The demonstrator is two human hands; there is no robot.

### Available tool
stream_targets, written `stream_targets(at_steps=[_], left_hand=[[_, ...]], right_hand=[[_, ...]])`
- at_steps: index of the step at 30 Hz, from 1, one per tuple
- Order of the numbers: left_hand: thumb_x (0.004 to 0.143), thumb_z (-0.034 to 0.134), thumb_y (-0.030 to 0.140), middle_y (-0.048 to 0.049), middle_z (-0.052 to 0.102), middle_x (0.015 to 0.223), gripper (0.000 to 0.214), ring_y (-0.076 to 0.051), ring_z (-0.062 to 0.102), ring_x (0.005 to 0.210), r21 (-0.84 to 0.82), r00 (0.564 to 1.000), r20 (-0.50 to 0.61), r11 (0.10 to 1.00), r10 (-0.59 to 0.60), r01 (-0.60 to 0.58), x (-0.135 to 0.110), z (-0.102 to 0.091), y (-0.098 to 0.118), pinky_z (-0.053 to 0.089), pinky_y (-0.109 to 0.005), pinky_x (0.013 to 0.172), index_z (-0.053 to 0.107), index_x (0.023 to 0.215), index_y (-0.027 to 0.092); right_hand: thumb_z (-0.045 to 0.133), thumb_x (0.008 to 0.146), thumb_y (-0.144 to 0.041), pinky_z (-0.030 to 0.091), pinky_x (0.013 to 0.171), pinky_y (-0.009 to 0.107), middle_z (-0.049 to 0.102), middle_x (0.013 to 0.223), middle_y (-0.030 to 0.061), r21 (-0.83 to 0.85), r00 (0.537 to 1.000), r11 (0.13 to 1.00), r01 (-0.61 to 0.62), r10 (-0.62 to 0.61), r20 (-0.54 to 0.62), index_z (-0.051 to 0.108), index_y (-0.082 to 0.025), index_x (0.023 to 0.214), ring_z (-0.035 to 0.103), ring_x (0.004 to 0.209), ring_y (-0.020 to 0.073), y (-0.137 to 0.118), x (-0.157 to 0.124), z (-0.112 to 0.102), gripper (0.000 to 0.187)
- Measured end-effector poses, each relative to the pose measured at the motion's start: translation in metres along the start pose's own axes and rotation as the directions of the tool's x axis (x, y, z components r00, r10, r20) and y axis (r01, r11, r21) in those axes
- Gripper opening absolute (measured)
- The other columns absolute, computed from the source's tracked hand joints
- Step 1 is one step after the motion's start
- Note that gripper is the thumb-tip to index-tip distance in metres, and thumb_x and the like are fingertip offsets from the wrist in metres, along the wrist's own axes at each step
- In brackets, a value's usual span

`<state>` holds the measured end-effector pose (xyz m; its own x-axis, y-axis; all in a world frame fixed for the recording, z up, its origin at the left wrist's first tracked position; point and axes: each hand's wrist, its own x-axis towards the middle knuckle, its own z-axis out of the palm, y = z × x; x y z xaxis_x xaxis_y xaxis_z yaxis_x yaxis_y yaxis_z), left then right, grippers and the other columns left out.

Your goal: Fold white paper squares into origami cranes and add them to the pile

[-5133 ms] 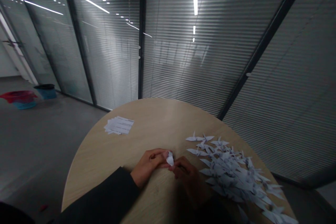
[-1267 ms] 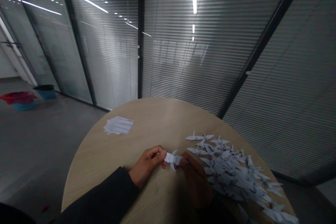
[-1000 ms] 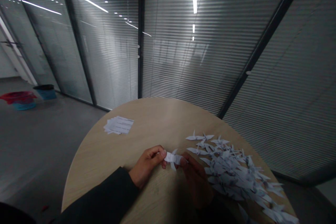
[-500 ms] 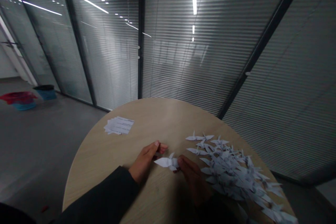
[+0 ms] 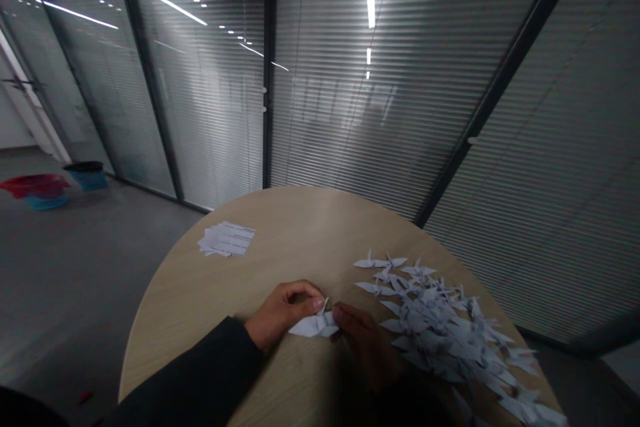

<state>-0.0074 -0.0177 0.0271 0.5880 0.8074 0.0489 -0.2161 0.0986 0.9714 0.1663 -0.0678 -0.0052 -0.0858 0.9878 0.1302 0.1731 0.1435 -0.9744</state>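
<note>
A white folded paper crane (image 5: 313,325) is held between my two hands, low over the near middle of the round table. My left hand (image 5: 287,307) pinches it with thumb and forefinger near the upright point at its middle. At the crane's right end, my right hand (image 5: 357,330) has its fingers closed on the paper; shadow hides part of this hand. One wing of the crane points left, below my left fingers. A big heap of similar paper cranes (image 5: 435,320) lies just to the right of my right hand.
The round wooden table (image 5: 320,213) carries a small stack of printed paper sheets (image 5: 227,239) at its far left. Behind it rises a glass partition (image 5: 345,133) with blinds. Two bins stand on the floor at left, a red-lined bin (image 5: 40,190) and a blue bin (image 5: 87,175).
My left hand has closed from a loose, partly spread pose onto the crane's middle. The crane has turned and come slightly lower, its upright point now showing. My right hand still grips its right end.
</note>
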Motion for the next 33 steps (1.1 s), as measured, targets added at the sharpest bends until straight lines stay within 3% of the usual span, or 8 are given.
stream_targets(at_steps=[3, 9, 13, 16, 19, 21, 27, 33], left_hand=[[0.062, 0.081, 0.052, -0.0018, 0.062, 0.066, 0.043, -0.012, 0.052, 0.059, -0.007, 1.0, 0.004, 1.0, -0.012, 0.012, 0.001, 0.0, -0.002, 0.038, -0.023, 0.056, 0.065, 0.069, 0.013], [0.063, 0.078, 0.056, 0.0018, 0.056, 0.059, 0.045, -0.009, 0.046, 0.053, 0.007, 0.999, -0.041, 1.0, -0.016, 0.017, 0.002, 0.001, -0.003, 0.035, -0.022, 0.053, 0.062, 0.067, 0.014], [0.069, 0.075, 0.05, 0.0008, 0.057, 0.063, 0.037, -0.012, 0.049, 0.059, 0.14, 0.978, -0.181, 0.987, 0.108, -0.083, 0.005, -0.003, -0.007, 0.038, -0.024, 0.058, 0.064, 0.068, 0.015], [0.075, 0.071, 0.042, -0.0031, 0.059, 0.073, 0.027, -0.017, 0.055, 0.071, 0.359, 0.928, -0.23, 0.912, 0.293, -0.199, 0.006, -0.005, -0.012, 0.041, -0.027, 0.064, 0.066, 0.068, 0.016], [0.082, 0.066, 0.034, -0.0051, 0.06, 0.08, 0.02, -0.019, 0.057, 0.079, 0.55, 0.876, -0.134, 0.77, 0.464, -0.324, 0.002, -0.004, -0.015, 0.044, -0.03, 0.07, 0.067, 0.071, 0.017], [0.086, 0.063, 0.031, -0.0052, 0.06, 0.082, 0.017, -0.019, 0.057, 0.082, 0.635, 0.842, -0.033, 0.661, 0.539, -0.399, -0.002, -0.001, -0.014, 0.045, -0.031, 0.073, 0.067, 0.074, 0.019], [0.091, 0.057, 0.025, -0.0065, 0.06, 0.086, 0.012, -0.02, 0.056, 0.084, 0.766, 0.745, 0.165, 0.392, 0.646, -0.509, -0.01, 0.004, -0.011, 0.047, -0.031, 0.073, 0.065, 0.084, 0.019], [0.093, 0.053, 0.022, -0.0077, 0.061, 0.086, 0.013, -0.021, 0.056, 0.084, 0.805, 0.713, 0.233, 0.28, 0.661, -0.523, -0.01, 0.002, -0.011, 0.047, -0.031, 0.072, 0.063, 0.086, 0.018]], right_hand=[[0.051, 0.081, -0.052, 0.04, 0.059, 0.028, 0.052, 0.061, -0.0009, 0.08, 0.997, 0.995, -0.065, 0.063, 0.037, 0.053, -0.021, 0.062, 0.05, 0.062, 0.0162, -0.003, 0.0, 0.001, 0.036], [0.051, 0.083, -0.051, 0.045, 0.066, 0.028, 0.059, 0.072, -0.0005, 0.008, 0.999, 1.0, -0.018, 0.018, -0.03, 0.059, -0.023, 0.074, 0.058, 0.073, 0.0185, -0.01, 0.0, 0.002, 0.031], [0.05, 0.086, -0.048, 0.049, 0.077, 0.032, 0.066, 0.095, 0.0046, -0.188, 0.953, 0.977, 0.096, -0.144, -0.265, 0.062, -0.023, 0.1, 0.062, 0.089, 0.0215, -0.009, -0.001, -0.001, 0.031], [0.051, 0.089, -0.043, 0.048, 0.082, 0.033, 0.065, 0.096, 0.0055, -0.367, 0.874, 0.908, 0.202, -0.336, -0.352, 0.064, -0.024, 0.097, 0.061, 0.092, 0.0215, -0.006, -0.001, -0.001, 0.025], [0.053, 0.089, -0.04, 0.047, 0.08, 0.033, 0.064, 0.089, 0.0039, -0.458, 0.807, 0.84, 0.291, -0.473, -0.354, 0.064, -0.024, 0.09, 0.06, 0.087, 0.0207, -0.006, -0.001, 0.003, 0.02], [0.054, 0.09, -0.041, 0.047, 0.076, 0.033, 0.063, 0.084, 0.0031, -0.468, 0.795, 0.821, 0.326, -0.506, -0.334, 0.064, -0.024, 0.085, 0.06, 0.082, 0.0203, -0.006, -0.002, 0.007, 0.02], [0.053, 0.091, -0.042, 0.044, 0.071, 0.031, 0.06, 0.075, 0.0016, -0.446, 0.847, 0.844, 0.297, -0.449, -0.285, 0.062, -0.024, 0.076, 0.058, 0.074, 0.0189, -0.007, -0.003, 0.01, 0.025], [0.053, 0.09, -0.044, 0.043, 0.069, 0.029, 0.06, 0.073, 0.0011, -0.398, 0.891, 0.886, 0.239, -0.363, -0.273, 0.059, -0.024, 0.071, 0.057, 0.071, 0.0182, -0.008, -0.002, 0.007, 0.028]])
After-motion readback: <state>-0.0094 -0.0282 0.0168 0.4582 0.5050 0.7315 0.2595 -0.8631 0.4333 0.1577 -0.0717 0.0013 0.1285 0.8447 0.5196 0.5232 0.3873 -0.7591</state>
